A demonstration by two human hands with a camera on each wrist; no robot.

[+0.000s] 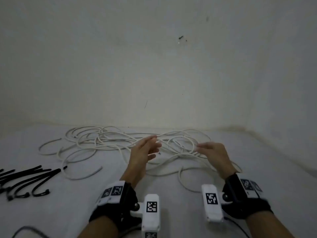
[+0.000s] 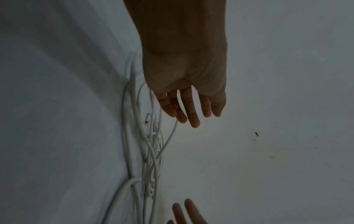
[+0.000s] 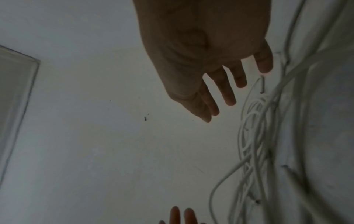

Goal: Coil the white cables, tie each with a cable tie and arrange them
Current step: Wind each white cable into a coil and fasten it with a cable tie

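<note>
A loose tangle of white cables sprawls over the white surface near the wall. My left hand hovers above the middle of the tangle with its fingers straight and spread, holding nothing. My right hand hangs over the right part of the tangle, fingers also straight and empty. In the left wrist view my left hand has extended fingers beside the cables. From the right wrist, my right hand is likewise spread next to the cables. Black cable ties lie at the left.
A pale wall rises just behind the cables. A dark cord curls at the bottom left edge. A clear panel shows at the left of the right wrist view.
</note>
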